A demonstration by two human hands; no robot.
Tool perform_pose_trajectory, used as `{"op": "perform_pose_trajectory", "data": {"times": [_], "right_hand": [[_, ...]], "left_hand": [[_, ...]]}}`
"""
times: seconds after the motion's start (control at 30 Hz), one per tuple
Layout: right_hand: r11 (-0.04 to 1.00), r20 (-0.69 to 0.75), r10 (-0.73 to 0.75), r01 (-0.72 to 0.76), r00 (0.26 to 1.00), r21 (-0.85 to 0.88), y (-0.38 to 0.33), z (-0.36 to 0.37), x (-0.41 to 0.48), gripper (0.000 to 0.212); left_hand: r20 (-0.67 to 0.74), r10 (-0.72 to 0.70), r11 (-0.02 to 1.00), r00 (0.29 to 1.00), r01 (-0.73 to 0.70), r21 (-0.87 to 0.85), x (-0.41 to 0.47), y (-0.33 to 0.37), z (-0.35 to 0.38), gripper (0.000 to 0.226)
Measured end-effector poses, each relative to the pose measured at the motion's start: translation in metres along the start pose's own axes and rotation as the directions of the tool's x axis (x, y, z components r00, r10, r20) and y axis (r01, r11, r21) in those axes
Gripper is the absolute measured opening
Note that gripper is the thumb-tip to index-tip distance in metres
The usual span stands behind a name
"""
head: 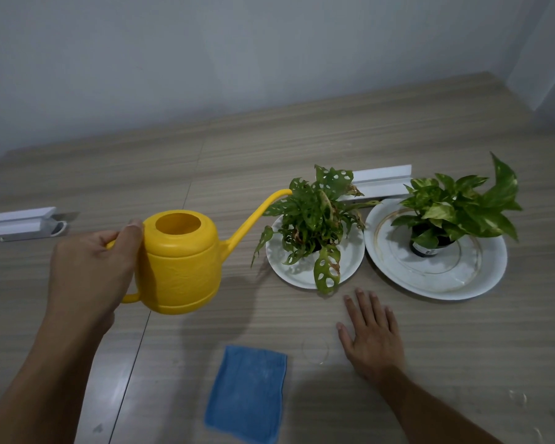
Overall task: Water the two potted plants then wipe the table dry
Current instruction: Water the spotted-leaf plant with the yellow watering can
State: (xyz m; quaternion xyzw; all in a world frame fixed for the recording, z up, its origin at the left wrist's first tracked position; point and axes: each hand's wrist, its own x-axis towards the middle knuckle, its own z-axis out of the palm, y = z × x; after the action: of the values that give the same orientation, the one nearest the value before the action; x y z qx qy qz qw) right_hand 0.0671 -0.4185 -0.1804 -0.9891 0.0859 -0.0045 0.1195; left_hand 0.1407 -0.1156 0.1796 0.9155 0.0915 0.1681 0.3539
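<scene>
My left hand (90, 270) grips the handle of a yellow watering can (180, 264), held above the table with its spout tip touching the leaves of the holey-leaved plant (314, 216). That plant stands on a small white plate (350, 261). To its right a variegated plant (455, 206) in a dark pot stands on a larger white plate (481, 274). My right hand (372, 334) lies flat and open on the table in front of the plates. A blue cloth (247, 392) lies near the front edge.
The wooden table (302, 139) runs to a grey wall behind. A white angled strip (382, 181) lies behind the plants, and another white piece (23, 224) lies at the far left. Small water drops (518, 397) show at the front right.
</scene>
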Motion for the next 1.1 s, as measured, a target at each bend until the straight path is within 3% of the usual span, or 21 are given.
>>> {"op": "perform_pose_trajectory", "data": {"times": [0.23, 0.57, 0.7, 0.9, 1.1], "right_hand": [[1.0, 0.006, 0.002, -0.002, 1.0, -0.006, 0.0, -0.001, -0.001, 0.065], [1.0, 0.013, 0.003, -0.003, 1.0, 0.01, 0.0, -0.002, -0.001, 0.066], [1.0, 0.019, 0.005, -0.005, 1.0, 0.006, 0.0, -0.003, 0.0, 0.066], [1.0, 0.025, 0.008, -0.008, 1.0, 0.004, 0.001, -0.002, 0.0, 0.066], [1.0, 0.026, 0.007, -0.008, 1.0, 0.015, -0.001, -0.005, 0.0, 0.066]], "left_hand": [[0.018, 0.012, 1.0, 1.0, -0.011, -0.016, -0.001, 0.0, -0.005, 0.048], [0.027, 0.029, 1.0, 0.999, -0.029, 0.001, -0.007, 0.014, -0.003, 0.037], [0.042, 0.05, 0.999, 0.998, -0.05, 0.008, -0.007, 0.017, -0.003, 0.05], [0.053, 0.042, 0.999, 0.998, -0.043, 0.009, -0.007, 0.021, -0.005, 0.051], [0.01, 0.037, 0.999, 0.999, -0.037, 0.038, -0.008, 0.024, -0.006, 0.041]]}}
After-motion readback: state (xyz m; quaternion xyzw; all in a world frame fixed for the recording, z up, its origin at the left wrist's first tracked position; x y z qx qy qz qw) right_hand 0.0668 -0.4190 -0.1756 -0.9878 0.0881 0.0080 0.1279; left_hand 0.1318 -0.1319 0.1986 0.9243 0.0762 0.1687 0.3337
